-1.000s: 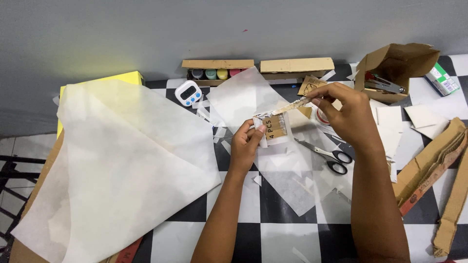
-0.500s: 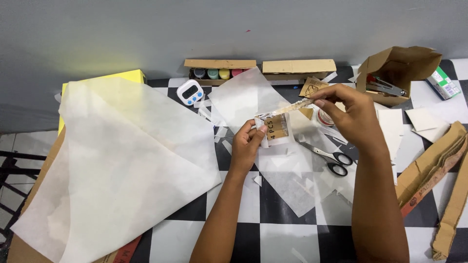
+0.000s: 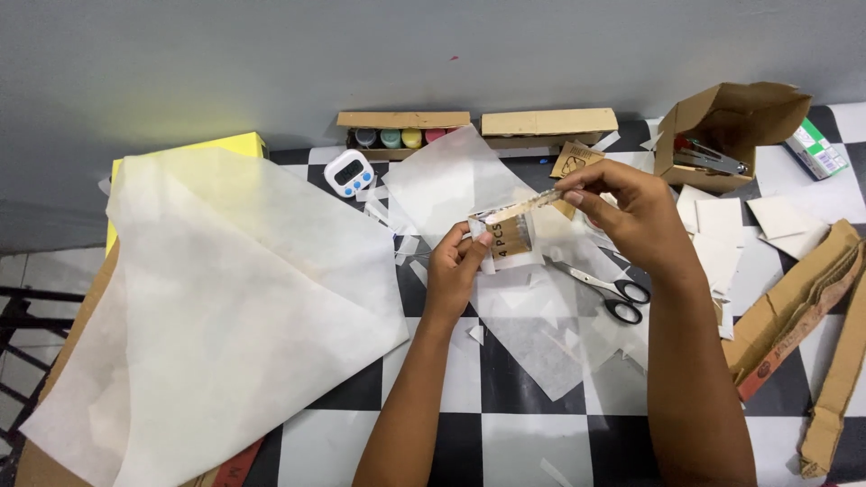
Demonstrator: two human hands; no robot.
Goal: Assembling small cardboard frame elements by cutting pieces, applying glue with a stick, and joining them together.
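Small brown-and-white paper packet [image 3: 507, 236]: held above the checkered table [image 3: 505, 442], pinched at its lower edge by the left hand [image 3: 456, 266]. Right hand [image 3: 631, 212]: fingers pressed together on a thin strip [image 3: 528, 206] along the packet's top. Black-handled scissors [image 3: 606, 290]: just beside, on white paper scraps [image 3: 541, 347].

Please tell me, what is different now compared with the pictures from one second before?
Almost nothing changed. The left hand still holds the small cardboard piece, and the right hand still pinches the strip at its top edge; both sit at the same spot. The scissors, timer and big paper sheet have not moved.
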